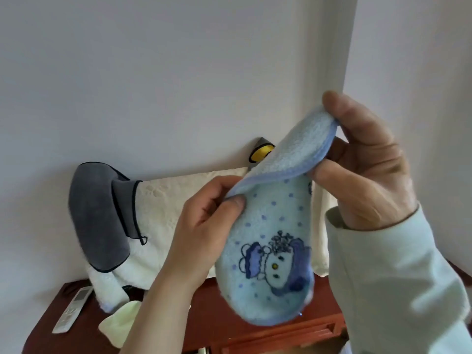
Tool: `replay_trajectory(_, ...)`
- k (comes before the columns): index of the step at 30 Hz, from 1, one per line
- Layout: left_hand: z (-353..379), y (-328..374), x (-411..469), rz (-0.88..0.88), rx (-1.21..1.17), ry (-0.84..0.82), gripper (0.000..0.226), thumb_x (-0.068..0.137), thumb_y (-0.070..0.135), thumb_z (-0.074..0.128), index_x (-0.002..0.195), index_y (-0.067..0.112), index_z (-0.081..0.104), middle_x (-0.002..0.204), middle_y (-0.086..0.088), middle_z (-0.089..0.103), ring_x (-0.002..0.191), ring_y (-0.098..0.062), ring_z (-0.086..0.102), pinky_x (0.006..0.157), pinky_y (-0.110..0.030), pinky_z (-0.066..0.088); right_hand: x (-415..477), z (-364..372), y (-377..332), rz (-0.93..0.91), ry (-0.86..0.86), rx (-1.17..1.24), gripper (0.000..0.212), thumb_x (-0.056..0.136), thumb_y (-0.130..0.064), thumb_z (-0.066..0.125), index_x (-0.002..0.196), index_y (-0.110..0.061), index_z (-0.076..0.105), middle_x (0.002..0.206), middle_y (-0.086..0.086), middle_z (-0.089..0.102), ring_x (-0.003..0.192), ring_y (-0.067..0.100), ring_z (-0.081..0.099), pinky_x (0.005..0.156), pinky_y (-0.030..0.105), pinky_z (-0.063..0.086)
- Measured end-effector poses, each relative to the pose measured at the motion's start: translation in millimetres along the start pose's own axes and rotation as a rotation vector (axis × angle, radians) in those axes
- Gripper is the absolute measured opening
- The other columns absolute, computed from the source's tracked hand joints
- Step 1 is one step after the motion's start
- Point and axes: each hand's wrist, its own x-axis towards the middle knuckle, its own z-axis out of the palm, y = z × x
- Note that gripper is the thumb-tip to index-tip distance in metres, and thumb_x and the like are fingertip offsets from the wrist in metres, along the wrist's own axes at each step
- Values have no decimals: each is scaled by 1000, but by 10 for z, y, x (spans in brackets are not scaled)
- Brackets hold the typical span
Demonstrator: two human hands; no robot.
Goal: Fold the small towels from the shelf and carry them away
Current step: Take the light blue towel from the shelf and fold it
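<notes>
The small blue towel (275, 238) is held up in the air above the wooden shelf (255, 328), partly doubled over. The left hand (209, 226) pinches its fold between thumb and curled fingers; the right hand (365, 169) pinches the upper flap. A grey towel (97, 215) hangs toward the shelf's back left, seemingly over a cream cloth (173, 200). A remote (74, 310) lies near the left edge.

2 hands (207, 226) (367, 164), 1 blue towel (273, 226), 1 grey towel (97, 215), 1 remote ctrl (72, 309).
</notes>
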Motion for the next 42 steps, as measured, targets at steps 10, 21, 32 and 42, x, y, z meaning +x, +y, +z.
replay_trajectory(10, 385, -129, 124, -40, 56, -3, 26, 97, 10, 62, 88, 29, 75, 76, 7, 74, 69, -7, 68, 58, -16, 50, -199, -449, 40, 218, 254, 0, 34, 82, 2, 65, 95, -26, 79, 85, 3, 79, 78, 17, 75, 74, 28, 60)
replay_trajectory(21, 518, -313, 362, 6, 99, -15, 20, 98, 16, 64, 98, 31, 77, 90, 12, 76, 86, -8, 70, 75, -27, 53, -349, -754, 154, 269, 292, -423, 2, 82, -30, 72, 80, -29, 73, 96, 18, 64, 78, 16, 62, 74, 25, 50)
replay_trajectory(32, -36, -358, 736, 124, 568, -217, 21, 83, 47, 75, 81, 26, 73, 74, -3, 68, 60, -18, 57, 57, -28, 43, -269, -745, 467, 346, 280, -252, 26, 101, 1, 51, 83, -15, 58, 70, -8, 60, 65, 5, 56, 61, 15, 48)
replay_trajectory(42, -526, -786, 643, -49, 761, -191, 15, 92, 37, 72, 80, 30, 68, 74, 7, 70, 65, -10, 61, 63, -30, 47, -195, -730, 640, 370, 298, -341, 22, 101, -10, 56, 82, -20, 59, 67, -15, 60, 59, -1, 55, 54, 11, 45)
